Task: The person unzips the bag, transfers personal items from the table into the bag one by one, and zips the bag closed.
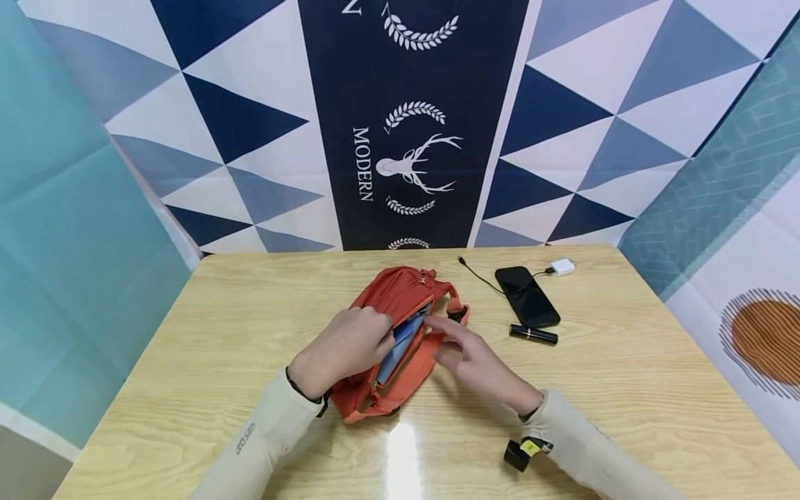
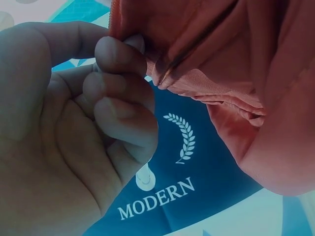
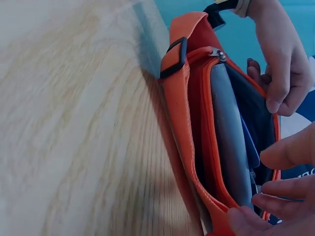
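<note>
A red-orange bag (image 1: 387, 298) lies on the table with its zipped compartment gaping. Inside that compartment show a grey-blue item (image 3: 229, 128) and a flat blue item (image 3: 250, 142); what they are is unclear. My left hand (image 1: 350, 344) pinches the bag's edge by the zipper, fingers curled over the fabric, as the left wrist view also shows. At the other side of the opening is my right hand (image 1: 478, 361), its fingers spread and reaching to the mouth of the bag. Near those fingertips sits a small metallic piece (image 3: 257, 188), partly hidden.
Right of the bag lie a black smartphone (image 1: 530, 297), a black tube with a gold band (image 1: 533, 335), and a white charger plug (image 1: 562, 267) with a black cable (image 1: 481, 278) running across the phone. Patterned cloth (image 1: 262, 125) hangs behind the wooden table (image 1: 262, 305).
</note>
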Demonstrator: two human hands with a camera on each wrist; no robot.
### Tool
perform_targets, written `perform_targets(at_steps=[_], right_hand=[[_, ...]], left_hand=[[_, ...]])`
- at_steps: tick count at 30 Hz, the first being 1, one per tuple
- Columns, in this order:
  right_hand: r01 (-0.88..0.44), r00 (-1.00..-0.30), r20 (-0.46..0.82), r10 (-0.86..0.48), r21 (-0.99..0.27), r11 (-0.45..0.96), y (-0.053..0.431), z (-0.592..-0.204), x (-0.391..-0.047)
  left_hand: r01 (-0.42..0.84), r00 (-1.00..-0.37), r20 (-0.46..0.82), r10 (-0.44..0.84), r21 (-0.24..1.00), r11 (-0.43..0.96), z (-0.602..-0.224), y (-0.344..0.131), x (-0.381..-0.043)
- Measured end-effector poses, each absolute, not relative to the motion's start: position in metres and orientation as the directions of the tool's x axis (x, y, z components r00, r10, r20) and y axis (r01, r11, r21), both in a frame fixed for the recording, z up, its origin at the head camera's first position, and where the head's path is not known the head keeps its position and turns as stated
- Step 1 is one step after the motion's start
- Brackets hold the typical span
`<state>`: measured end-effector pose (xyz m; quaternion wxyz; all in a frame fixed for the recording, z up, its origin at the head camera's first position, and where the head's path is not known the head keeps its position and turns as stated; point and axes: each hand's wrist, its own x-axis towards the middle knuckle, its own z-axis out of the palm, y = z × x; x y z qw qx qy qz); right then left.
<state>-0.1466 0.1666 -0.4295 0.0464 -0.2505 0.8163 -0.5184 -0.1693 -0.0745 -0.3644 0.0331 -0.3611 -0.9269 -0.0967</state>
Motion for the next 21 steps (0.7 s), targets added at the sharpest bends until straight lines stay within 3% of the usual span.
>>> perform_targets(at_steps=[10, 15, 21], right_hand=[[-0.507, -0.848, 0.234, -0.476, -0.618, 0.6, 0.1694, -0.4319, -0.1445], [-0.549, -0.81, 0.177, -0.56, -0.568, 0.614, 0.1722, -0.4331, -0.1453], [-0.603, -0.787, 0.252, -0.562, -0.506, 0.617, 0.1736, -0.429, -0.1465]], left_hand=[[0.688, -0.726, 0.136, 0.674, 0.155, 0.709, -0.3648, -0.0721, -0.1664], [0.692, -0.722, 0.13, 0.68, 0.162, 0.704, -0.3651, -0.0714, -0.1652], [0.688, -0.726, 0.136, 0.675, 0.158, 0.708, -0.3643, -0.0712, -0.165]])
